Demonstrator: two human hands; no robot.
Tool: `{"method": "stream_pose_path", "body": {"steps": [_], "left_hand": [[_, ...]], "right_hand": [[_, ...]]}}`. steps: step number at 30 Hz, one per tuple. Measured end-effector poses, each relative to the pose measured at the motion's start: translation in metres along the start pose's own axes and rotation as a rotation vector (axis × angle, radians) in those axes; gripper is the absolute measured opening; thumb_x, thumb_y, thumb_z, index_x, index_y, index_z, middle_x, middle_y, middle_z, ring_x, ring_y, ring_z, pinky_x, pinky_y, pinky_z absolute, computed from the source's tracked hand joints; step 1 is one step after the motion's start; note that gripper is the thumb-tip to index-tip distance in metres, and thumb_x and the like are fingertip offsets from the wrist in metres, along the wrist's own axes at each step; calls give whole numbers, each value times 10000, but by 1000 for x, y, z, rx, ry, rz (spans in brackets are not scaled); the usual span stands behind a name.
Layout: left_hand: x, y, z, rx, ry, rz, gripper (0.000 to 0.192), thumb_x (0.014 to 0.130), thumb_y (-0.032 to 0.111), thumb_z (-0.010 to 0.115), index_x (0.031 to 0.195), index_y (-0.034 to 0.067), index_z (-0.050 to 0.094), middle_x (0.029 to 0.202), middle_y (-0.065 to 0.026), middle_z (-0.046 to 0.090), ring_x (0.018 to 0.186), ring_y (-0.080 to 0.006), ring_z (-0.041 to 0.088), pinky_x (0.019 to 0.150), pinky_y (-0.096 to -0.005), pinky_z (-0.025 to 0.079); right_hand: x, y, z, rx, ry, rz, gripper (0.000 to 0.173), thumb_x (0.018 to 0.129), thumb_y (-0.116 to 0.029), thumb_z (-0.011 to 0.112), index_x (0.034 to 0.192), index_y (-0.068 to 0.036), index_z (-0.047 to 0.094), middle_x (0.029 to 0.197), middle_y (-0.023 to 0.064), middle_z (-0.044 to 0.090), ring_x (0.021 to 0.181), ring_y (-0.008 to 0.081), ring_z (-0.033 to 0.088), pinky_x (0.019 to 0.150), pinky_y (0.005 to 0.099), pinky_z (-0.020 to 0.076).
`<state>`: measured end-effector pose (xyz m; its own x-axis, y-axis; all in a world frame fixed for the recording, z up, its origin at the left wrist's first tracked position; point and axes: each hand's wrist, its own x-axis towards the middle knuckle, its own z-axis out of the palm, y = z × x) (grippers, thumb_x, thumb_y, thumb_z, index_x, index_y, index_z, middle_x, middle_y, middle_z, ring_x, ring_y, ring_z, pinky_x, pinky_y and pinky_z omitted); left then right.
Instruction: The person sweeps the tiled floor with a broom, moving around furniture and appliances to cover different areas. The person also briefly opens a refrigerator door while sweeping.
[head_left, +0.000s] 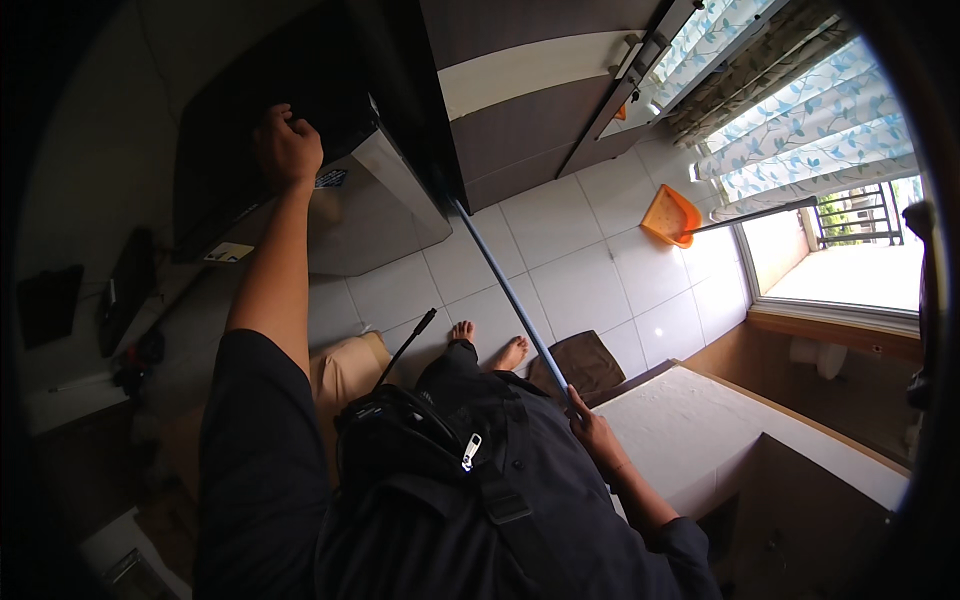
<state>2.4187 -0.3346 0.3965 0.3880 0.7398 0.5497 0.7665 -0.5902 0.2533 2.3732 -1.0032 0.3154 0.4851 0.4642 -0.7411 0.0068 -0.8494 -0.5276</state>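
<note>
A long blue pole (512, 294) is in the grip of my right hand (589, 427), near its lower-right end. It slopes up and left across the floor. Its far end disappears into the dark gap between a large appliance and a wardrobe, so whatever it carries there is hidden. My left hand (290, 150) is stretched out at the dark upper part of the appliance (390, 184), fingers partly curled. Shadow hides whether it grips an edge or just rests there. Labels with writing show on the appliance beside my forearm.
The dark wooden wardrobe (517, 142) has a pale band and a mirror. An orange dustpan (670, 217) stands on white floor tiles (585, 289) near floral curtains (810, 120). A brown cloth mat (581, 364) lies by my bare feet. A white-topped counter (697, 405) is at right.
</note>
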Motion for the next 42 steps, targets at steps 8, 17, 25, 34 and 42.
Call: {"method": "stream_pose_path", "body": {"steps": [8,17,25,34,42], "left_hand": [[0,2,-2,5,-23,-14,338,943,179,559,1255,112,669,1269,-51,712,1236,-307,620,1054,-454,516],[-1,11,-16,44,-30,-34,336,933,182,583,1251,116,671,1255,-49,716,1238,-312,618,1060,-460,508],[0,4,-3,13,-4,-12,328,931,170,586,1245,128,670,1235,-52,713,1220,-308,622,1042,-459,521],[1,-2,5,-17,21,13,333,946,165,570,1262,120,665,1241,-75,708,1240,-307,618,1024,-456,538],[3,-4,5,3,-28,-16,324,949,170,561,1252,118,665,1242,-73,710,1243,-313,620,1020,-453,538]], "right_hand": [[117,12,33,-26,66,-160,621,1029,-167,532,1633,-188,388,1006,370,682,935,529,697,797,565,546],[-32,107,4,-101,76,-94,575,1046,-160,500,1610,-239,424,1105,352,693,1000,550,664,841,597,543],[-174,130,-55,-569,191,88,423,982,-273,659,1376,-126,614,872,202,738,750,428,722,671,542,581],[-78,115,-89,-706,0,-13,510,1024,-259,619,1508,-407,553,991,134,694,797,371,728,679,496,583],[14,100,-94,-760,103,45,513,1034,-244,578,1500,-456,559,1032,122,713,861,352,743,718,496,578]]}}
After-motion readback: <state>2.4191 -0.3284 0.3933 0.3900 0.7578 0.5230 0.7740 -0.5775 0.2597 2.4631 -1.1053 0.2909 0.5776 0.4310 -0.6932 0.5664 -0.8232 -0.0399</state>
